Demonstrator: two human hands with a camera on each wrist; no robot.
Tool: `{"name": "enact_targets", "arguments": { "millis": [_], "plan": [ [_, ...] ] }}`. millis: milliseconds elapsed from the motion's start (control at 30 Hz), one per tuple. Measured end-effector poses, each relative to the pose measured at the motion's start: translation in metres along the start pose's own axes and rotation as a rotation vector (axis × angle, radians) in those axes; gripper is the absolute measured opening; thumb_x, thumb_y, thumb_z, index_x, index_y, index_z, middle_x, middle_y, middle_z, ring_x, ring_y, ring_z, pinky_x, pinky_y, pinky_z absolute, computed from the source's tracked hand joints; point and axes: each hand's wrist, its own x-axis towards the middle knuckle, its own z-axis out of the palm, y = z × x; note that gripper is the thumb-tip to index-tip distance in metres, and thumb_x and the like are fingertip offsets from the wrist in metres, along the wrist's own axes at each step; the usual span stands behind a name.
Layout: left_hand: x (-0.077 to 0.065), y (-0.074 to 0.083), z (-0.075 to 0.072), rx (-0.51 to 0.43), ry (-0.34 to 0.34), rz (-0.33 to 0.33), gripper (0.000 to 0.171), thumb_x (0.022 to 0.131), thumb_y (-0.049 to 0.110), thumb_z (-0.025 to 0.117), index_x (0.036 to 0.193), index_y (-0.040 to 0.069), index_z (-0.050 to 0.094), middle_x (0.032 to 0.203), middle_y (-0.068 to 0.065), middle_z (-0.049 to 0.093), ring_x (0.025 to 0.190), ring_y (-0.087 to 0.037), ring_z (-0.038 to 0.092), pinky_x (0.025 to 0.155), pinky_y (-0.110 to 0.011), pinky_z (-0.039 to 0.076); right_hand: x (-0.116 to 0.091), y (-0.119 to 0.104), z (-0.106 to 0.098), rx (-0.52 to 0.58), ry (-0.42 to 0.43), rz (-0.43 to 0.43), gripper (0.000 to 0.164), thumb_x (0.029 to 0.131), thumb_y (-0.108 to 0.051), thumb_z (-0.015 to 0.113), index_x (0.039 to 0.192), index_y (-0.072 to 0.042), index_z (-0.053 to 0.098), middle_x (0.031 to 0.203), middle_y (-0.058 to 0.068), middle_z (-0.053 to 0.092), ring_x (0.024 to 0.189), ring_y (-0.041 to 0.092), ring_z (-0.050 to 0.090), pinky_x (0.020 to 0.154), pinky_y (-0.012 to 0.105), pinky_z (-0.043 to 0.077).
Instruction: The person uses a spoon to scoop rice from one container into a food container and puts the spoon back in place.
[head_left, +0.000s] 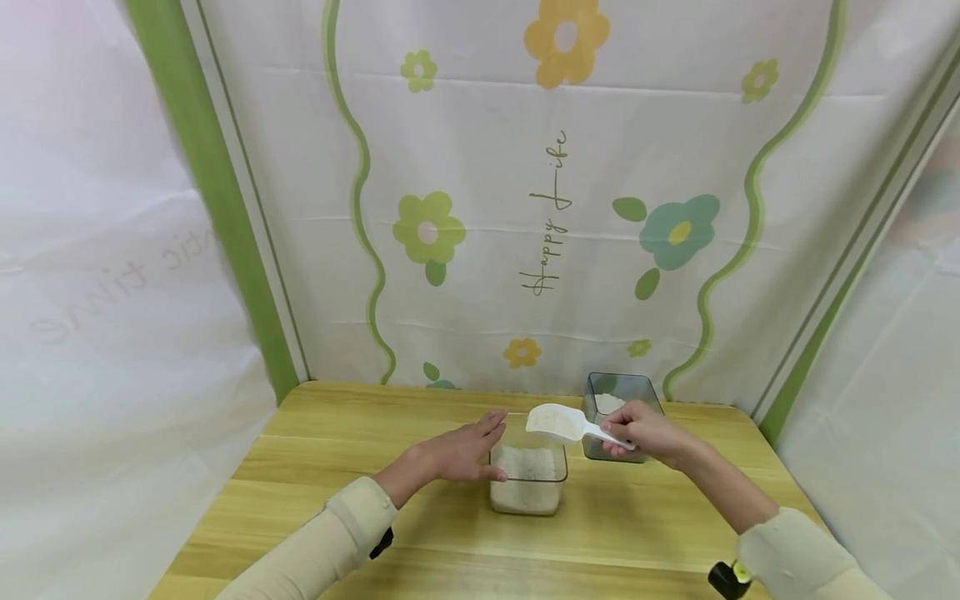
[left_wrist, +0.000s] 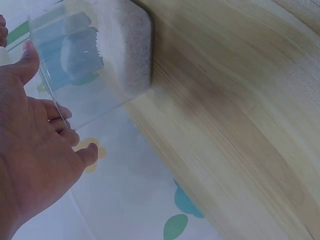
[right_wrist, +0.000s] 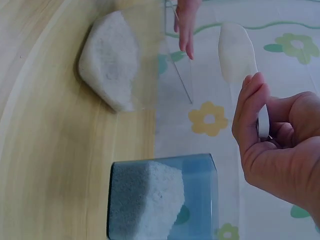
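Note:
My right hand (head_left: 651, 432) grips the handle of a white scoop (right_wrist: 235, 52), held level above the clear container. Pale grainy stuff (head_left: 553, 419) lies in the scoop's bowl. The clear square container (head_left: 542, 480) stands on the table, partly filled with white grains (head_left: 528, 461). At its left side my left hand (head_left: 463, 448) rests on the rim, thumb at the near edge and the other fingers extended toward the far edge. Behind and to the right stands a blue-tinted container (right_wrist: 199, 187) with white grainy stuff in it, partly hidden by my right hand in the head view.
The wooden table (head_left: 330, 467) ends at a white curtain (head_left: 480, 333) printed with flowers and "Happy Life". More curtains (head_left: 105, 400) hang at the left and right sides.

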Motion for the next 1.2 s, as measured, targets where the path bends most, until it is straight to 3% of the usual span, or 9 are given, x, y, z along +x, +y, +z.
{"name": "enact_targets", "arguments": {
  "millis": [167, 500, 1200],
  "plan": [
    [-0.001, 0.001, 0.000, -0.007, -0.002, -0.003, 0.093, 0.096, 0.067, 0.041, 0.161, 0.007, 0.011, 0.169, -0.004, -0.006, 0.157, -0.023, 0.002, 0.124, -0.043, 0.023, -0.013, -0.001, -0.016, 0.015, 0.024, 0.000, 0.034, 0.104, -0.002, 0.044, 0.117, 0.028, 0.054, 0.084, 0.005, 0.066, 0.071, 0.004, 0.061, 0.064, 0.017, 0.054],
    [-0.001, 0.001, -0.002, -0.001, 0.002, -0.004, 0.093, 0.096, 0.067, 0.041, 0.161, 0.007, 0.011, 0.169, -0.005, -0.006, 0.157, -0.023, 0.002, 0.124, -0.044, 0.025, -0.039, -0.011, -0.051, -0.032, 0.061, 0.033, 0.040, 0.107, -0.005, 0.037, 0.127, 0.028, 0.046, 0.086, 0.000, 0.065, 0.073, 0.004, 0.062, 0.070, 0.021, 0.056],
    [-0.001, 0.000, 0.002, 0.010, 0.011, 0.007, 0.092, 0.097, 0.066, 0.039, 0.161, 0.007, 0.011, 0.169, -0.005, -0.005, 0.157, -0.024, 0.002, 0.124, -0.041, 0.023, -0.067, 0.003, -0.111, -0.112, 0.178, 0.116, 0.039, 0.106, -0.003, 0.037, 0.123, 0.031, 0.045, 0.088, 0.000, 0.068, 0.075, 0.002, 0.065, 0.068, 0.017, 0.057]
  ]
}}
